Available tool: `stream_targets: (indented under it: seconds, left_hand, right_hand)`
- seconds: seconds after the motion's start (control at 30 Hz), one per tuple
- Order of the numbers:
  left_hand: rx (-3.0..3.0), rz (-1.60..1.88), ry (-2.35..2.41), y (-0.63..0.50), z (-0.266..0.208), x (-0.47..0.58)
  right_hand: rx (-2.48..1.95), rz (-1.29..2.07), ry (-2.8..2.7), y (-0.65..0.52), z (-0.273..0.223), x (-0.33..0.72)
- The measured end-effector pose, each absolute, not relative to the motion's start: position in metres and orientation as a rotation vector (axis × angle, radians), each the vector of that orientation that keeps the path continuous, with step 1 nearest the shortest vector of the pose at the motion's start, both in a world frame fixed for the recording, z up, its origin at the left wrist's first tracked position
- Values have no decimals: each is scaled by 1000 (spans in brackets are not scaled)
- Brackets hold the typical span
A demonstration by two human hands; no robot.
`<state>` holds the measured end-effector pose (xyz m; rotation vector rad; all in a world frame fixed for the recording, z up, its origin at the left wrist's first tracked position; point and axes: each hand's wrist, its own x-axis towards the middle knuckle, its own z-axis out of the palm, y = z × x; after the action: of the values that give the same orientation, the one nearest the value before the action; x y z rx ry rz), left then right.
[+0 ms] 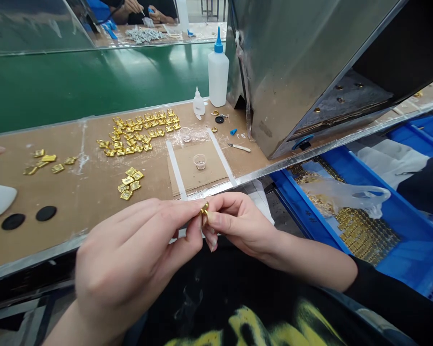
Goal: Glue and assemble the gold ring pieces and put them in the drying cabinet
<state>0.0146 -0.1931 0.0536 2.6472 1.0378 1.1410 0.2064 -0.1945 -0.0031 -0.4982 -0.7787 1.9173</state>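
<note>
A small shiny gold metal piece (pixel 204 207) sits between my fingertips, above the table's front edge. My left hand (pixel 135 247) pinches it from the left with thumb and forefinger. From the other side my right hand (pixel 240 223) grips it too, thumb on top. Fingers cover much of the piece, so its full shape is hidden. Beyond my left hand lies a loose cluster of flat gold pieces (pixel 130 183). Farther back, many similar gold pieces with loops (pixel 139 129) stand in rough rows. A small clear cup (pixel 199 162) rests on a taped cardboard pad (pixel 182 158).
A white squeeze bottle with blue tip (pixel 218 77) and a smaller dropper bottle (pixel 198 103) stand at the back. Right of them rises a metal housing (pixel 292 57). A small knife (pixel 239 147) lies nearby. Blue trays (pixel 414 250) hold gold chains. Co-workers' hands show across and at right.
</note>
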Motion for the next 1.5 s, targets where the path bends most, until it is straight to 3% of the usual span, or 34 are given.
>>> stream_targets:
  seconds: [1.5]
  left_hand:
    - [2658, 1139, 1111, -194, 53, 15]
  right_hand:
    - [-529, 1959, -814, -191, -4, 205]
